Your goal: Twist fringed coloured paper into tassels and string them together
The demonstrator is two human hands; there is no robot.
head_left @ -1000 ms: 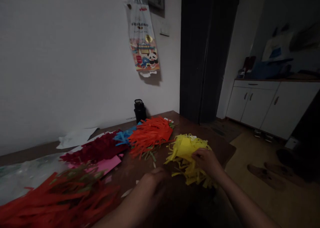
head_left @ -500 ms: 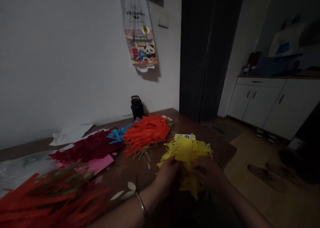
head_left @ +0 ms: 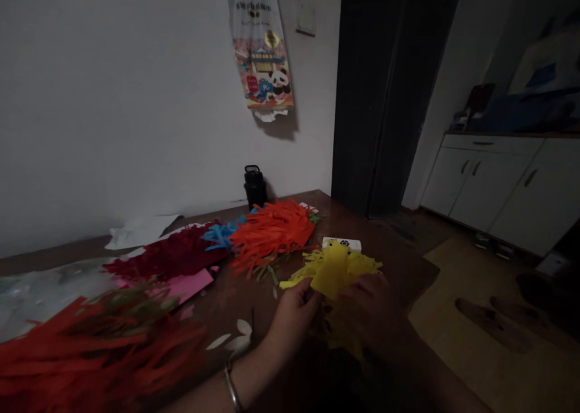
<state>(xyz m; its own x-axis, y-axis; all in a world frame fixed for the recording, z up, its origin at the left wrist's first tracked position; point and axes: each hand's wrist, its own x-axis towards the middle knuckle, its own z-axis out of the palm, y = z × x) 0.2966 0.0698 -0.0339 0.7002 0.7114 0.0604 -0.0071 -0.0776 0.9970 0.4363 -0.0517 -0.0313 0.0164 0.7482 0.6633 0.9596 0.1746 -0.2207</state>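
Yellow fringed material [head_left: 334,270], perhaps paper or felt, lies bunched at the table's front right, with a smooth flap standing up in its middle. Thumb and fingers of my left hand [head_left: 293,310] pinch the flap's lower left edge; a bangle circles that wrist. On the other side, my right hand [head_left: 374,307] is curled against the yellow piece, its fingertips partly lost in shadow and fringe. More yellow strips hang below, between both hands. Behind the yellow fringe sits a white card [head_left: 342,244] with a dark round print. An orange-red fringed bundle [head_left: 274,229] rests farther left.
Blue strips [head_left: 222,235], a dark red fringed pile [head_left: 174,253] and pink sheets [head_left: 193,285] lie left. Nearer are red-orange strips [head_left: 90,364] and pale leaf-shaped pieces [head_left: 238,343]. A black bottle [head_left: 256,189] stands by the wall. The brown table's [head_left: 414,268] right edge faces the floor.
The yellow flap is lifted and more visible, and my left hand has shifted slightly left along it. My right hand stays on the yellow piece. The view has swung a little left.
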